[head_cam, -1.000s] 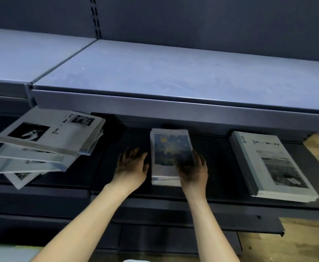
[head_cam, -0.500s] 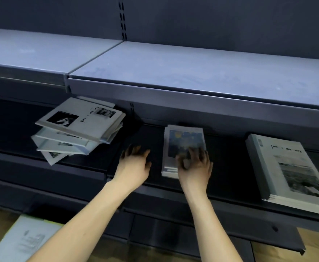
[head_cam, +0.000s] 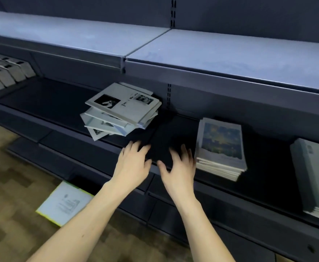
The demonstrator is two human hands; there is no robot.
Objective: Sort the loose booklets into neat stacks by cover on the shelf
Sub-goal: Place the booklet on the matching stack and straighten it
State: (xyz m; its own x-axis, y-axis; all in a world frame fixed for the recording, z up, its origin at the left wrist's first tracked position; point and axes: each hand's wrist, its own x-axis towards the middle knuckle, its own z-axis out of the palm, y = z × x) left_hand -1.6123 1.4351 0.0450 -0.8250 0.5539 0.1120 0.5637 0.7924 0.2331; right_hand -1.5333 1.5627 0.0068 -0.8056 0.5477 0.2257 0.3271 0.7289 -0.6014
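Beside the squared stack of painted-cover booklets [head_cam: 221,148] on the dark metal shelf [head_cam: 173,133], your left hand [head_cam: 133,163] and right hand [head_cam: 179,167] hover released, grasping nothing. Left of them, one skewed pile of grey photo-cover booklets [head_cam: 120,110] awaits straightening; a third stack [head_cam: 317,176] sits rightward.

Right hand [head_cam: 179,167] off painted-cover stack [head_cam: 221,148], now empty beside left hand [head_cam: 134,165] over bare shelf [head_cam: 166,137]
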